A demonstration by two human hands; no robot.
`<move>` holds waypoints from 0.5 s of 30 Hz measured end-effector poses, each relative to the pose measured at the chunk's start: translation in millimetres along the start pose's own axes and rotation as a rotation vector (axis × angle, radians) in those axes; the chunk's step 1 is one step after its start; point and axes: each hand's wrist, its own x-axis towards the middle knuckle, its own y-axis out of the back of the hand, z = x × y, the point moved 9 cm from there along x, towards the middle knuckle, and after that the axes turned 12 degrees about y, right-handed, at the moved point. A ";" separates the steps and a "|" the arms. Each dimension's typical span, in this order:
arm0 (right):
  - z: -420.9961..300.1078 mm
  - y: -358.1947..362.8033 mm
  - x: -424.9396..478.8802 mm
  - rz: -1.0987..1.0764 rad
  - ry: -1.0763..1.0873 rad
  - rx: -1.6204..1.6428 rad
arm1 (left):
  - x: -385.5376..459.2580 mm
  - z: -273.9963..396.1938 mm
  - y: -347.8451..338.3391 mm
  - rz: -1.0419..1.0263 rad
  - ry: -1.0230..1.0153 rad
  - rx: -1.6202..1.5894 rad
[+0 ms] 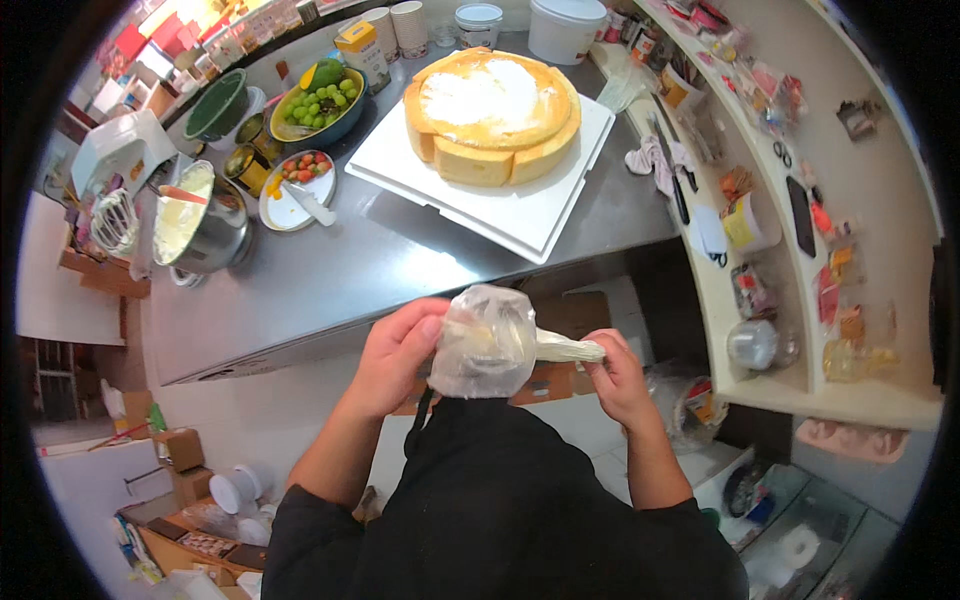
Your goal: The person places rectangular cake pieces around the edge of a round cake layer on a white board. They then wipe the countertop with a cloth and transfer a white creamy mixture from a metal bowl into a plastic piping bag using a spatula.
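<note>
Between my hands hangs a translucent plastic piping bag (484,345), its wide mouth facing up towards me. My left hand (401,352) grips the rim of that mouth on the left. The bag's gathered, twisted tail reaches right into the fingers of my right hand (616,375). Something pale and yellowish shows through the plastic, but I cannot tell what it is. Beyond the bag, on the steel worktop (322,292), a round sponge cake (491,116) rests on a white square board (480,214). White cream or powder covers the middle of its top, and cut sponge pieces ring its side.
Left on the worktop stand a steel mixing bowl (225,232) of cream with a spatula, a plate (281,219) of strawberries with a knife, opened cans (247,169) and a bowl (341,135) of green grapes. White tubs (568,34) line the back. Cluttered shelves (806,300) run along the right.
</note>
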 end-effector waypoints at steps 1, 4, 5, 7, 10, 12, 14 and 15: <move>-2.0 -12.6 -6.9 -0.008 0.035 -0.009 | -15.2 -4.5 3.8 0.018 0.026 0.026; -6.0 -52.1 -17.8 0.003 0.027 0.069 | -58.5 -10.6 19.5 0.160 -0.011 0.121; -14.9 -65.4 -20.5 0.001 0.093 0.034 | -72.2 -8.1 24.6 0.210 -0.049 0.153; -19.0 -96.2 -22.9 -0.029 0.113 0.030 | -100.2 -7.7 36.1 0.275 -0.059 0.129; -44.5 -132.7 -11.8 -0.092 0.193 -0.059 | -129.6 -10.1 57.4 0.361 -0.096 0.072; -62.3 -143.8 -9.2 -0.036 0.201 -0.142 | -143.8 -4.2 67.1 0.408 -0.139 0.081; -92.7 -154.0 -6.6 0.010 0.192 -0.194 | -172.6 -0.1 96.3 0.534 -0.189 0.234; -116.5 -162.2 -2.5 0.016 0.252 -0.090 | -190.4 -0.2 112.2 0.607 -0.220 0.296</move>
